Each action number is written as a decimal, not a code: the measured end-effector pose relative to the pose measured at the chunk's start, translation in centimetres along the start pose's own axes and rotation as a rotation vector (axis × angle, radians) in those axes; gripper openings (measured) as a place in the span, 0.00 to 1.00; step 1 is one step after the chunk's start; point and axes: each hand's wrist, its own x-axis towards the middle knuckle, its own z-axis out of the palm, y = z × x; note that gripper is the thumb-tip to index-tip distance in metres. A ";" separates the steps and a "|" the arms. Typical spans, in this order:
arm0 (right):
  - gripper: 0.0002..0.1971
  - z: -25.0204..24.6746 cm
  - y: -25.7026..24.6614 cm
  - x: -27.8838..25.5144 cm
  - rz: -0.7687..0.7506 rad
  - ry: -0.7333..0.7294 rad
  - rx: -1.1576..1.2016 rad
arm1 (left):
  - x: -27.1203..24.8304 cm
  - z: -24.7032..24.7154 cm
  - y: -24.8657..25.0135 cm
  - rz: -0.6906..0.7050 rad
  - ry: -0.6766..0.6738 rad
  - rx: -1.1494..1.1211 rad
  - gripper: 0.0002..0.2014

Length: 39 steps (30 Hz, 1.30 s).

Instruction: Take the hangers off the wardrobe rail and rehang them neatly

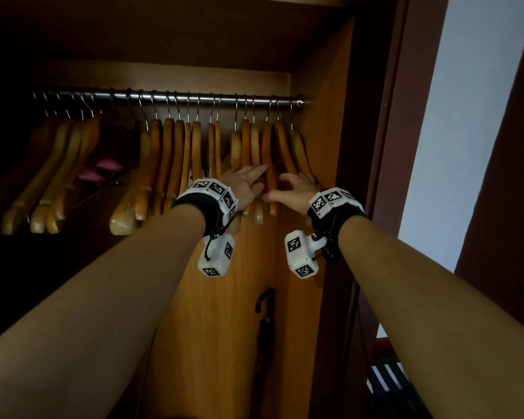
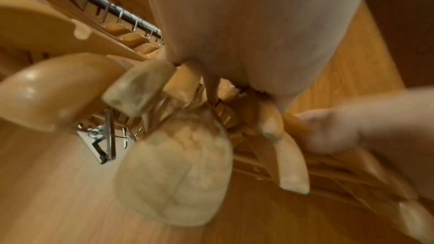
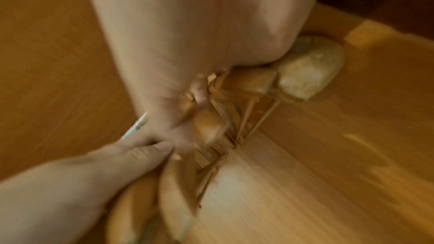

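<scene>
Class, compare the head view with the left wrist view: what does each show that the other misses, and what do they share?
Only the head view shows the whole rail, a dark umbrella standing below, something pink on the left and both wrist bands. Only the left wrist view shows metal clips under the hangers and their worn ends up close. Both show the wooden hangers, the left hand among them and the right hand beside it.
</scene>
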 end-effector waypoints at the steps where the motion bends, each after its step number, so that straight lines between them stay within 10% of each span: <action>1: 0.44 0.3 0.2 0.2 -0.007 0.022 0.004 | -0.1 0.0 -0.1 0.008 0.010 0.010 0.28; 7: 0.46 0.7 0.9 0.2 -0.075 0.055 0.167 | -0.1 0.1 -1.3 0.038 0.025 0.020 0.26; 12: 0.29 1.0 0.4 0.2 -0.054 0.060 0.164 | -0.6 0.8 -1.9 -0.018 0.028 0.067 0.27; 33: 0.42 1.9 -1.9 -2.5 -0.093 0.196 -0.375 | -3.4 -1.1 -5.2 -0.114 -0.038 -0.075 0.26; 39: 0.25 2.7 -4.0 -1.7 -0.208 0.275 -0.278 | -2.8 -0.2 -5.1 -0.141 -0.029 -0.188 0.26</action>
